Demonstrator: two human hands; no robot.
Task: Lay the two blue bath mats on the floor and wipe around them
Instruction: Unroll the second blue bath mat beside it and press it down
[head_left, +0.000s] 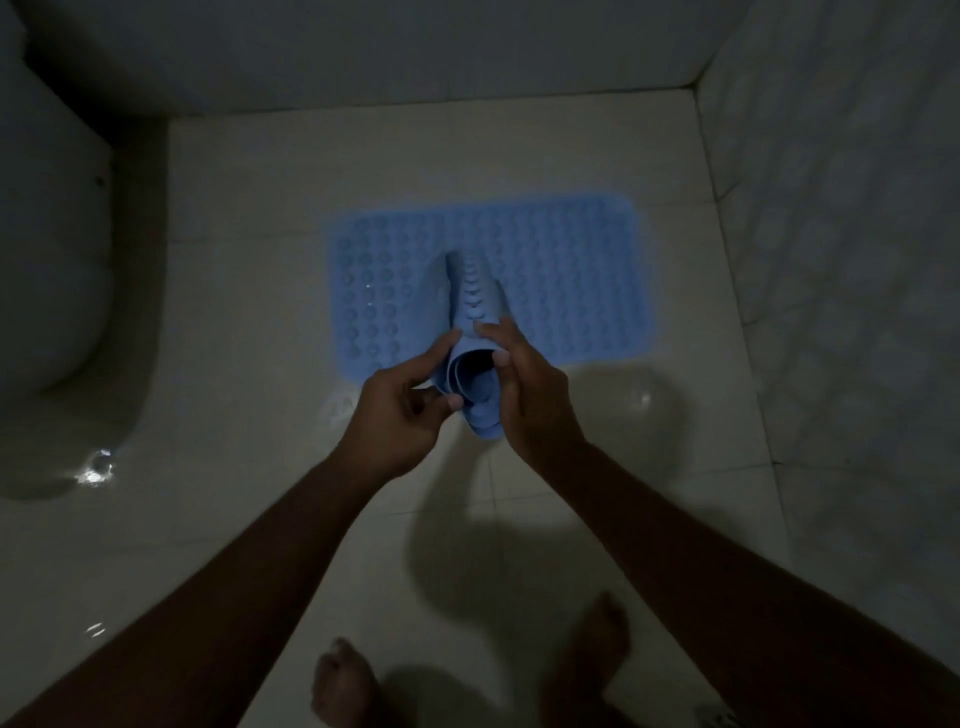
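**Two blue mats, one down, one rolled**

The flat mat (561, 260) lies on the tiled floor (249, 374), its round bumps blurred in dim light. Above its near edge I grip the studded rolled mat (475, 296): left hand (410, 410) pinching the loose end, right hand (527, 400) curled round the tube. My feet (343, 680) are cut off.

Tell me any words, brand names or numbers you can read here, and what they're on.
None: no writing is readable in this dim view.
The flat blue mat shows only a round raised pattern.
The rolled blue mat, gripped by the left hand and right hand, shows only bumps.
The toilet and wall tiles bear no lettering.
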